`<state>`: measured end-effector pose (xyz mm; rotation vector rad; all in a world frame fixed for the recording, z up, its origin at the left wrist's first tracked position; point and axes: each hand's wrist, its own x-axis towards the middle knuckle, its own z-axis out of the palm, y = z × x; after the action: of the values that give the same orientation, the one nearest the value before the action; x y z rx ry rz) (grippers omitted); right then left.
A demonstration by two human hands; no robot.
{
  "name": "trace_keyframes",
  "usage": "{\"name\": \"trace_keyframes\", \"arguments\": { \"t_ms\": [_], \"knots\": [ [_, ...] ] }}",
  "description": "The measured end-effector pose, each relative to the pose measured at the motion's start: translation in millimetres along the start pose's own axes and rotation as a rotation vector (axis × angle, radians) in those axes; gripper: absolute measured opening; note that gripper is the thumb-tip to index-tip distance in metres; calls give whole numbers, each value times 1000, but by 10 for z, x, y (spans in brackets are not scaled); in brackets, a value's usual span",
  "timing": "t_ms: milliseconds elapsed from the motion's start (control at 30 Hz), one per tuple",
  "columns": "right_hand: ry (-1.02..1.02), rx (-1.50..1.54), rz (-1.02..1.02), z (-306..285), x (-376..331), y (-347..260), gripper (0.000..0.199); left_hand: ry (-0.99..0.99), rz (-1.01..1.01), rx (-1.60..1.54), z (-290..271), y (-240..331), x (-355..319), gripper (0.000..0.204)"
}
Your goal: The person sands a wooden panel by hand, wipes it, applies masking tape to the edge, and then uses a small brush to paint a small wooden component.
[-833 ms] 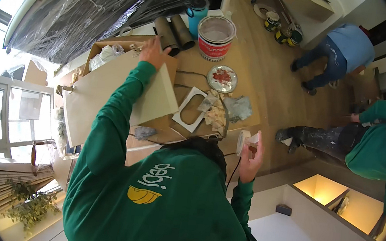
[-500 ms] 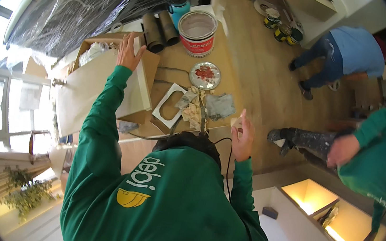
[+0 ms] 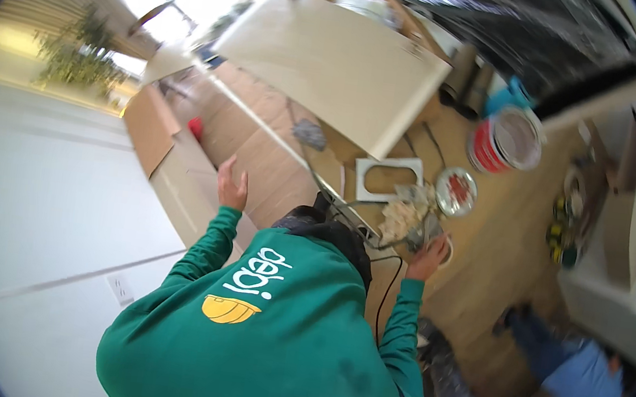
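My left hand [image 3: 232, 185] is held out over the floor, its fingers apart and nothing in it. At the table's near right corner, my right hand [image 3: 428, 256] is at a white ring [image 3: 449, 253], perhaps a tape roll. Blur hides whether the fingers grip it. Beside this hand lie a grey cloth or sheet [image 3: 426, 229] and crumpled cream paper [image 3: 403, 218]. A round lid [image 3: 456, 192] smeared with red is just beyond. Farther left lies a white frame [image 3: 366, 196] with a rounded opening.
A red-and-white bucket [image 3: 490, 144], a turquoise bottle [image 3: 508, 99] and dark tubes [image 3: 459, 73] stand behind. A large pale panel [image 3: 342, 63] leans by an open box. Cables trail near my waist. A person in blue [image 3: 584, 390] bends down at the lower right.
The view has swung left. My left hand has left the box area and come down to my left side. My right hand has come to the white ring at the table corner.
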<state>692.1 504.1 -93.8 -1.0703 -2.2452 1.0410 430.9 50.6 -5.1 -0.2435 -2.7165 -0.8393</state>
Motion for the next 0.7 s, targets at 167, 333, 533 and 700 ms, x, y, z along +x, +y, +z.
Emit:
{"name": "trace_keyframes", "arguments": {
  "t_ms": [167, 333, 533, 700],
  "knots": [
    [20, -196, -80, 33, -86, -183, 66, -455, -831, 104, -150, -1583, -1847, 67],
    [208, -178, 15, -60, 51, -351, 59, -726, -1138, -48, -148, -2056, -3461, 64],
    [563, -59, -23, 19, 178, -1311, 46, -875, -1012, -174, 53, -2735, -3151, 60],
    [629, 56, -232, 621, 9, -2786, 40, -888, -829, -154, -2, -3700, -2314, 58]
  ]
}}
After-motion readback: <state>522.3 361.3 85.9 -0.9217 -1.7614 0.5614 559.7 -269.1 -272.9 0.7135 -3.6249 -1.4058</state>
